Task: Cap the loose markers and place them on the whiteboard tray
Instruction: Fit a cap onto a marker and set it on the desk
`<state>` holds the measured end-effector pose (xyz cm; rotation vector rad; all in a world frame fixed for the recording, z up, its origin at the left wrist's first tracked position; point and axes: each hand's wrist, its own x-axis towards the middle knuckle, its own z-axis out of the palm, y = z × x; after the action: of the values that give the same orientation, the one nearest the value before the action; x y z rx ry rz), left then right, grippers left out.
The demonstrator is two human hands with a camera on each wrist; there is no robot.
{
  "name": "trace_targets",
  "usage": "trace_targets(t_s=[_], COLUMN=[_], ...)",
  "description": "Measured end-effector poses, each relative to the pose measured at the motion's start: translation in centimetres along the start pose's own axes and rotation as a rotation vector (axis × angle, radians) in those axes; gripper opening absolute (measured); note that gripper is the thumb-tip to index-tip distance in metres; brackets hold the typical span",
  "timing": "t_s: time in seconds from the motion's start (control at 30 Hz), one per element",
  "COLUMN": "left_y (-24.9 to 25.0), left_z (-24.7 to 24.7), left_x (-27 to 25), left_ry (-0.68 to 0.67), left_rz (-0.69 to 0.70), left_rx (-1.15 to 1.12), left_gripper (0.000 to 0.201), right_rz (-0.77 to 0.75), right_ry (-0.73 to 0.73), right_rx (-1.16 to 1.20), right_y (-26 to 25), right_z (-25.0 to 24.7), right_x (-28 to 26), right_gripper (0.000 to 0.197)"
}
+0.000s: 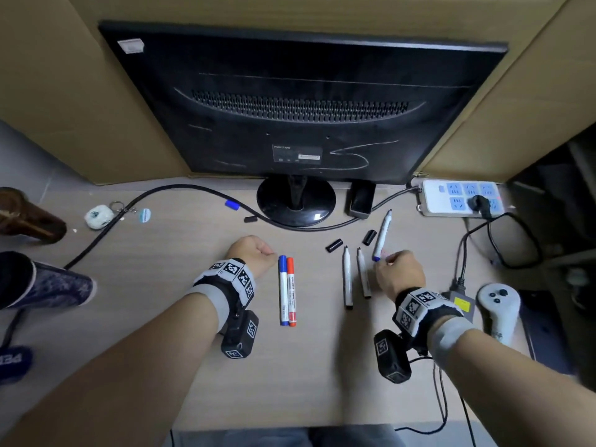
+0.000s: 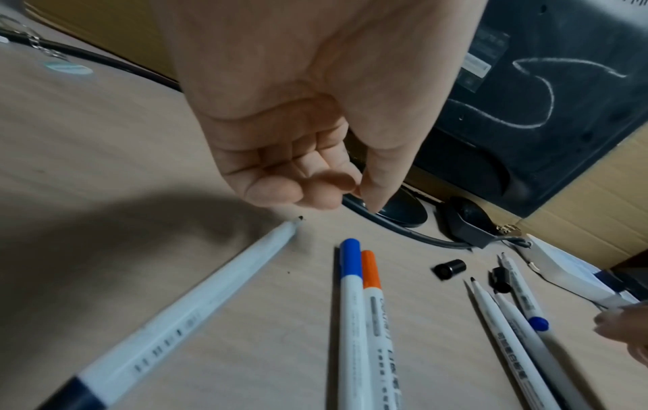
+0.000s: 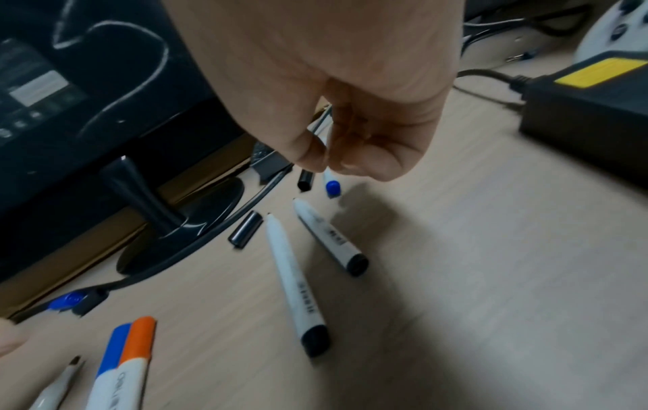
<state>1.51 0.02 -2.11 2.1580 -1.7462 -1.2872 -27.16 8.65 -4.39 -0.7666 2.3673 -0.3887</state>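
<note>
A keyring (image 1: 98,216) lies at the far left of the tabletop (image 1: 161,253), beside a black cable (image 1: 135,201) that runs to the monitor base (image 1: 296,201). A loose blue cap (image 1: 232,204) and a small black cap (image 1: 250,218) lie just by that cable. The left hand (image 1: 253,253) hovers over the tabletop with its fingers loosely curled and thumb near the fingertips; nothing shows in its grasp. In the left wrist view an uncapped white marker (image 2: 196,302) lies below it. Just to its right lie the capped blue marker (image 1: 283,290) and the capped orange marker (image 1: 291,291), side by side and touching. Further right, two uncapped black-ended markers (image 1: 347,277) (image 1: 363,272) lie near each other, with two loose black caps (image 1: 334,245) (image 1: 369,237) just beyond their tips. The right hand (image 1: 400,274) has its fingers curled at the blue rear end of an uncapped blue marker (image 1: 382,235); whether they grip it I cannot tell. A power strip (image 1: 461,198) holding one black plug sits far right, with a white controller (image 1: 498,306) nearer the edge. No whiteboard tray is visible.
</note>
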Motion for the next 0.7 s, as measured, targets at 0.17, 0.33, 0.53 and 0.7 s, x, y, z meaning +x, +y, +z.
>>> trace_targets(t_s=[0.17, 0.33, 0.53, 0.7], left_y=[0.8, 0.8, -0.8, -1.1], left_z=[1.2, 1.4, 2.0, 2.0], left_x=[0.5, 0.9, 1.7, 1.8], left_ry=[-0.024, -0.026, -0.029, -0.024], left_rz=[-0.003, 0.007, 0.01, 0.029], left_rx=[0.033, 0.046, 0.027, 0.025], left_gripper=[0.014, 0.012, 0.016, 0.015], right_rz=[0.067, 0.105, 0.067, 0.05], right_ry=[-0.01, -0.018, -0.019, -0.011], right_rx=[0.013, 0.008, 0.035, -0.023], right_y=[1.2, 1.1, -0.3, -0.3], right_z=[-0.4, 0.1, 1.7, 1.3], right_x=[0.6, 2.1, 4.4, 5.3], right_gripper=[0.021, 0.029, 0.046, 0.037])
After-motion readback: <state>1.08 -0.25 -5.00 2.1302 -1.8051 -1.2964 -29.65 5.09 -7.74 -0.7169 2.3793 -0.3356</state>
